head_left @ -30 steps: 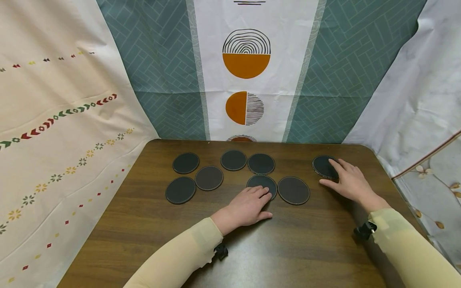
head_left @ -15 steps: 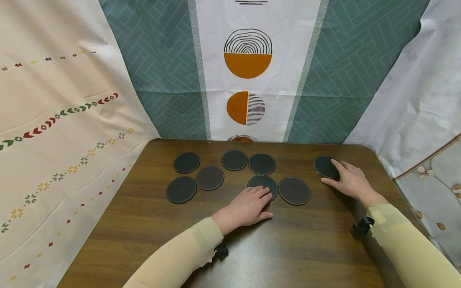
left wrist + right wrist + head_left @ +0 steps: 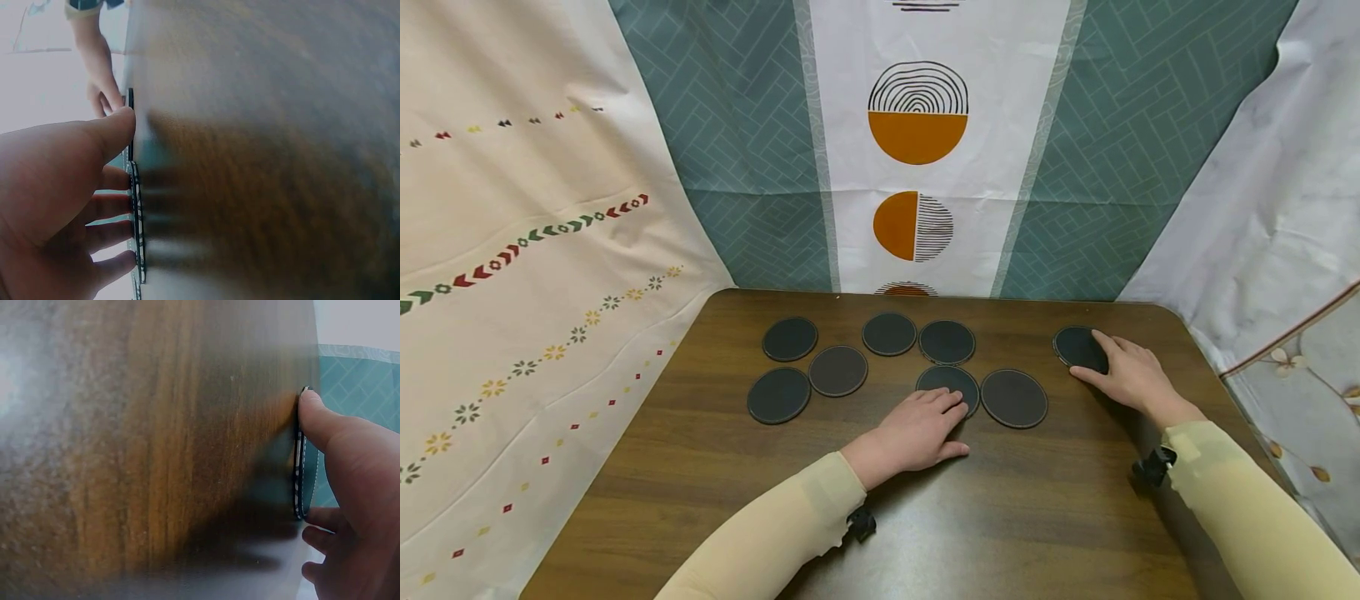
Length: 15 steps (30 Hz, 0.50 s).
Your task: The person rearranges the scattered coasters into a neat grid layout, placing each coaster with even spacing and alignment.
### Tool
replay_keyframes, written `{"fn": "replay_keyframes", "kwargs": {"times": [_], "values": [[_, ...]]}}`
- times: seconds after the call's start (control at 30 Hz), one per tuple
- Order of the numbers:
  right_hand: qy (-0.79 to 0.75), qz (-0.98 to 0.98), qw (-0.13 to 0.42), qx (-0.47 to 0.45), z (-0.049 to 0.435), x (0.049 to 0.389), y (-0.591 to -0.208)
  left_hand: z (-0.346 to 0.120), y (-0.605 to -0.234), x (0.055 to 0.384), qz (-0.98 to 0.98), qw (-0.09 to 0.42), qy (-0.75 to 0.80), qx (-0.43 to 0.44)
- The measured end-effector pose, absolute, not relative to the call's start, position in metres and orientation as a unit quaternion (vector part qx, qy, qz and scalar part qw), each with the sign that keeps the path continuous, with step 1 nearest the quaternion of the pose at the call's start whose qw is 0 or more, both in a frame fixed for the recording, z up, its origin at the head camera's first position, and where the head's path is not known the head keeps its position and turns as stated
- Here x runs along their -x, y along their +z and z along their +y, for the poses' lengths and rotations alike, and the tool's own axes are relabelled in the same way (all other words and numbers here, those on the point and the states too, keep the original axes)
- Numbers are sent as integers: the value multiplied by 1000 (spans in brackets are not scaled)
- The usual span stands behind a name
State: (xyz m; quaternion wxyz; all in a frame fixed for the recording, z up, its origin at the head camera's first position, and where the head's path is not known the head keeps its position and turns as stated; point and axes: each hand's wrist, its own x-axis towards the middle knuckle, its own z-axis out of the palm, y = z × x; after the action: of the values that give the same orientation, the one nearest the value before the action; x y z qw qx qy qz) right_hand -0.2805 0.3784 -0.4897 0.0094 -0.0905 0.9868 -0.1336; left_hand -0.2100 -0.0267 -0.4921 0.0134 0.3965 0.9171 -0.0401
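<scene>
Several flat round black coasters with stitched rims lie on the table. In the head view, the left hand (image 3: 917, 429) rests its extended fingertips on one coaster (image 3: 942, 377) near the middle, covering its lower part; the left wrist view shows those fingers (image 3: 112, 206) touching its top. The right hand (image 3: 1129, 377) holds the lone coaster (image 3: 1075, 347) at the far right. In the right wrist view, thumb and index finger sit at opposite edges of that coaster (image 3: 300, 462), which appears to lie flat. Its right part is hidden under the hand in the head view.
Beside the left hand's coaster lies another coaster (image 3: 1013, 398), with two more above, one being a coaster (image 3: 889, 333). A left cluster includes a coaster (image 3: 838, 371). The brown wooden table (image 3: 985, 517) meets a patterned cloth (image 3: 745, 150) at its back edge.
The right thumb and fingers have drawn in slightly to the edges of the far-right coaster. The left hand and the coasters keep their places; the view has shifted a little.
</scene>
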Motion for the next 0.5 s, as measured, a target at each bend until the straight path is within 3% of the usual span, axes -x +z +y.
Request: {"fn": "replay_keyframes", "kwargs": {"times": [0.5], "values": [[-132, 988, -11, 80, 378, 286, -492, -28, -489, 209, 917, 12, -37, -397]]}}
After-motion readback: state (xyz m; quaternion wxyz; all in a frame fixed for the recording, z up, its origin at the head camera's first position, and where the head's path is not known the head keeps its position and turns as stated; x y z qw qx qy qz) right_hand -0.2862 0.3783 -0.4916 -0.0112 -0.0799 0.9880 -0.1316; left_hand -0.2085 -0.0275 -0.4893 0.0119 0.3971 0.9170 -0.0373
